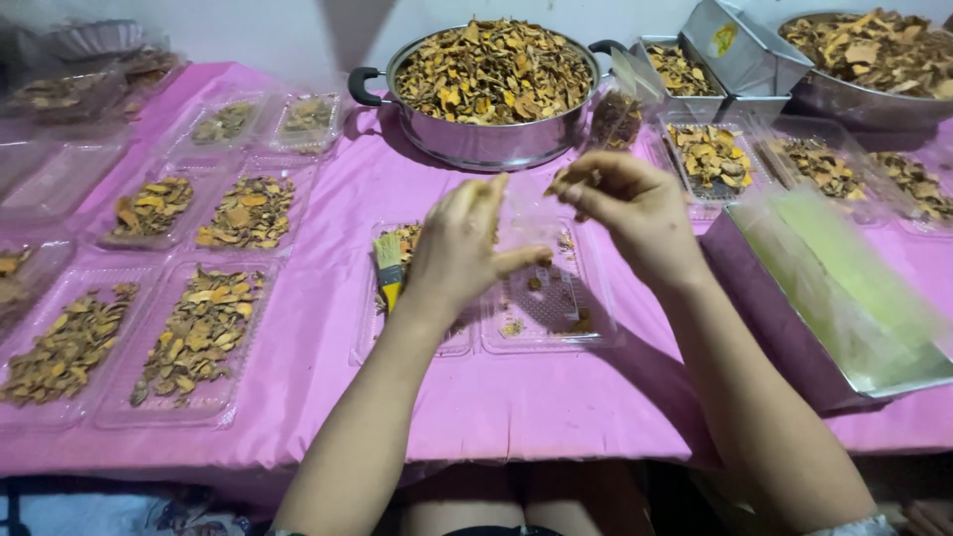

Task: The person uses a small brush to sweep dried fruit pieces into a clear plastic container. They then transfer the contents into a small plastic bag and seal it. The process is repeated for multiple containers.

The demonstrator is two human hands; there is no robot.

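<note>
Behind left hand, half-hidden brush

A steel pot of dried slices, a yellow-handled brush, filled clear trays.

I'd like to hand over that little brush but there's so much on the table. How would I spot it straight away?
Start at the big steel pot heaped with dried yellow-brown slices at the back of the pink tablecloth. Come straight towards the person to the clear plastic tray just beside their left hand. The brush lies there: the only thing with a yellow handle and pale bristles, among dried slices.
</note>
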